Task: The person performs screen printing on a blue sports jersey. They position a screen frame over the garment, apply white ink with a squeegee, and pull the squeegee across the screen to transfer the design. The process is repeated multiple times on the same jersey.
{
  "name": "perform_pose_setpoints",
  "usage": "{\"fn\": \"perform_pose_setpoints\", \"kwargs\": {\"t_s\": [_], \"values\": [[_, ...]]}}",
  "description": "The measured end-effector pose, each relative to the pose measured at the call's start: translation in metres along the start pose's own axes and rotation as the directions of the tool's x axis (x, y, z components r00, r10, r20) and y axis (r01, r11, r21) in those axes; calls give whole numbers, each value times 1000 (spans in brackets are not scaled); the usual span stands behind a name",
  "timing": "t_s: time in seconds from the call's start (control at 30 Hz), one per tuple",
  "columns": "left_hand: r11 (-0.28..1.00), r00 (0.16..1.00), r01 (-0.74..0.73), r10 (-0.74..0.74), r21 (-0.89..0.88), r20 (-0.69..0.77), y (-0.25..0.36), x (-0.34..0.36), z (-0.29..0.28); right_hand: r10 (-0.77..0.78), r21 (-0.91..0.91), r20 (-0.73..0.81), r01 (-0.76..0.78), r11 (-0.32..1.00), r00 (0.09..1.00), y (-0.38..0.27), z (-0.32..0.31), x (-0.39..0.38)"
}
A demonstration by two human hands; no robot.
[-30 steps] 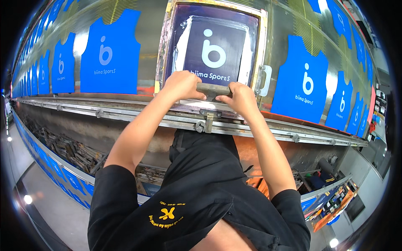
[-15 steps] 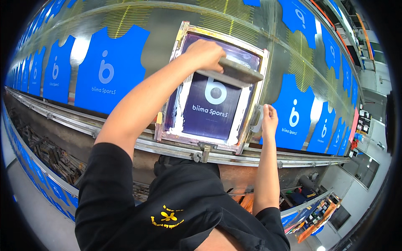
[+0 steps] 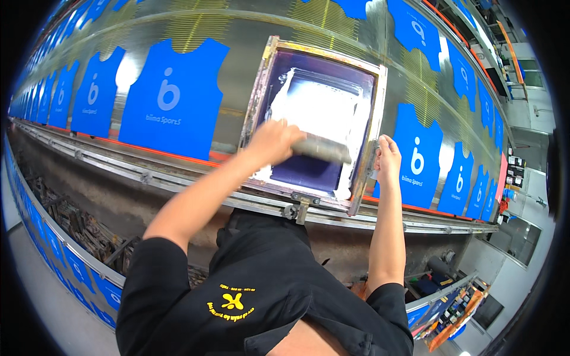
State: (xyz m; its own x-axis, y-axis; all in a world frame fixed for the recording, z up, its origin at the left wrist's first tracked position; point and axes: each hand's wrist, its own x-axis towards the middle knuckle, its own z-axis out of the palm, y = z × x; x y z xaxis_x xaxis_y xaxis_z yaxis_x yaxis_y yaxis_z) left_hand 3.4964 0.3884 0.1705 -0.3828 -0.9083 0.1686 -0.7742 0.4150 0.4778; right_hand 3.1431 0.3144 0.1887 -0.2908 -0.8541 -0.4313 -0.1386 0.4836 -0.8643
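Of the two hands, the left one (image 3: 274, 142) is closed over the near end of a bar-shaped squeegee (image 3: 323, 148), knuckles up, its arm bent outward at the elbow. The right hand (image 3: 388, 155) is upright with fingers curled in at the right side of a screen frame (image 3: 369, 139), closed around a pale handle (image 3: 374, 174) that it mostly hides. The frame is rectangular, its rails worn and crusted with paint, and it stands on a long, glossy bench (image 3: 237, 104) beside flat blue fabric panels (image 3: 169, 98) with pale prints. The squeegee is grey, scuffed and slightly blurred, slanting across the lower half of the screen; beyond it spreads glossy white ink (image 3: 320, 107), while nearer the body the mesh (image 3: 309, 173) shows dark purple between ragged white streaks
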Motion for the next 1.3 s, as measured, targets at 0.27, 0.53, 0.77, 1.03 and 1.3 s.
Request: {"fn": "perform_pose_setpoints", "kwargs": {"t_s": [0.27,0.53,0.77,1.03,1.3], "values": [[998,987,-37,45,53,-154,57,-127,-6,-292,-112,-199,275,955,935,3,26,-21],[990,993,120,-121,70,6,-79,-209,-100,-363,23,-82,366,930,928,44,215,-57],[969,953,235,-246,83,178,-212,-278,-204,-319,-31,-87,318,948,944,59,394,-140],[976,964,215,-219,43,148,-261,-305,-234,-155,-159,-87,140,977,984,26,453,-181],[989,987,40,-61,140,152,-286,-276,-249,-202,-304,-108,161,939,973,28,454,-182]]}}
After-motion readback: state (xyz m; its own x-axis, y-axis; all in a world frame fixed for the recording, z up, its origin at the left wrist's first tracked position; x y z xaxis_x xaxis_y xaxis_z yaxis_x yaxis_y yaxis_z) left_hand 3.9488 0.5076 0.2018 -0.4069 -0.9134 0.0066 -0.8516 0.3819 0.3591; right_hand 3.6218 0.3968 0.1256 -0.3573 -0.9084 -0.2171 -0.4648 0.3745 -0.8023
